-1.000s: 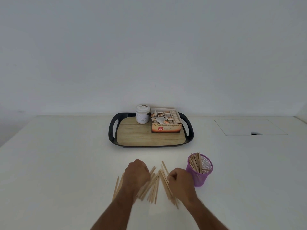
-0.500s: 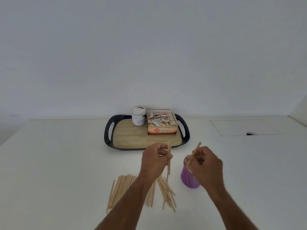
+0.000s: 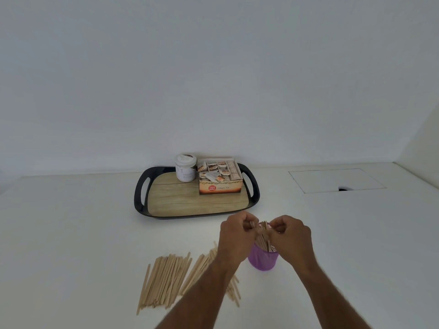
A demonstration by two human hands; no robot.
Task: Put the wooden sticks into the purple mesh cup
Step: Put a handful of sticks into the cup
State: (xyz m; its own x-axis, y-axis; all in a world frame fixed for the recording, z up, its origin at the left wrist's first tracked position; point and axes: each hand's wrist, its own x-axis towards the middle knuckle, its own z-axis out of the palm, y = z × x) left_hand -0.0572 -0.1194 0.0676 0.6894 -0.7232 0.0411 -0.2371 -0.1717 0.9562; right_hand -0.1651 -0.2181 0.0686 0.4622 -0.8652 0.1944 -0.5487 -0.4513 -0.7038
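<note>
- Both hands were raised over the cup (image 3: 263,260), lower centre-right of the frame, knuckles toward the camera.
- Left hand (image 3: 235,236): fingers curled, pinching stick tops at the cup mouth.
- Right hand (image 3: 291,236): fingers curled likewise, pinching sticks from the other side.
- Held sticks (image 3: 262,236) stood nearly upright between the two hands, lower ends inside the cup; how many were held could not be told.
- Cup stood upright on the table (image 3: 71,233); only its lower purple wall showed below the hands.
- Loose sticks (image 3: 166,280) lay flat on the table at lower centre-left, in a fanned pile just left of the cup; part of the pile was hidden under the left forearm.
- Tray (image 3: 142,193) sat at mid-frame, well behind the hands, carrying a white jar (image 3: 186,170) and an open tea box (image 3: 219,180), side by side along its far edge.
- Rectangular hatch (image 3: 332,179) was set in the tabletop, right of the tray.
</note>
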